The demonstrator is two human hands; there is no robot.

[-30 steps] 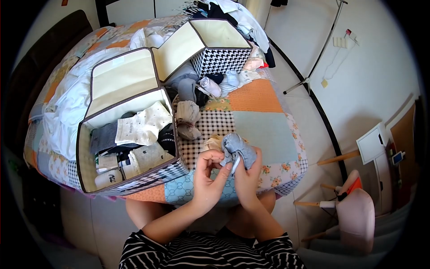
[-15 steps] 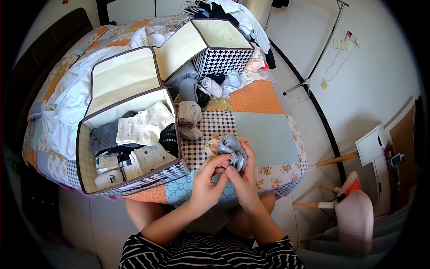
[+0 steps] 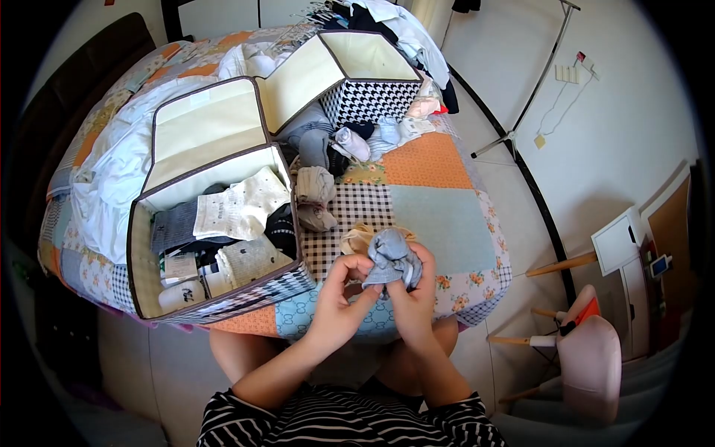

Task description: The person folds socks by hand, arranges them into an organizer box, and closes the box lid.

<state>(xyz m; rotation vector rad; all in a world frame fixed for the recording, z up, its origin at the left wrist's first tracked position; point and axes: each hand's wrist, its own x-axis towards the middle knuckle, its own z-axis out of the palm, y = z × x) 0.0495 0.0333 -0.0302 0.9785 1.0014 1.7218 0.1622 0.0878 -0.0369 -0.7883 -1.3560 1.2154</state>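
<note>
Grey-blue bundle [image 3: 395,252] was held between both hands

The grey-blue bundle, of crumpled fabric, was gripped from two sides over the near edge of the patchwork bedcover [image 3: 441,216]. Its left lower edge was pinched by the thumb and curled fingers of the left hand [image 3: 341,299]; its right side was enclosed by the fingers of the right hand [image 3: 414,296], with the thumb pressed at the lower edge. The hands were set slightly apart, and whether the bedcover was touched by the bundle could not be told. Just behind it, a beige cloth [image 3: 356,237] was partly hidden.

To the left, a near box [image 3: 279,289] was seen with its lid [image 3: 210,127] folded back. Inside, a cream sock [image 3: 244,206] was laid partly over a dark grey sock [image 3: 174,227], and a speckled sock [image 3: 249,262] was placed nearer the front wall. Beside the box, rolled taupe fabric [image 3: 315,186] was rested on the bedcover. Farther back, a second open box [image 3: 369,102] was stood, patterned in black and white.
</note>
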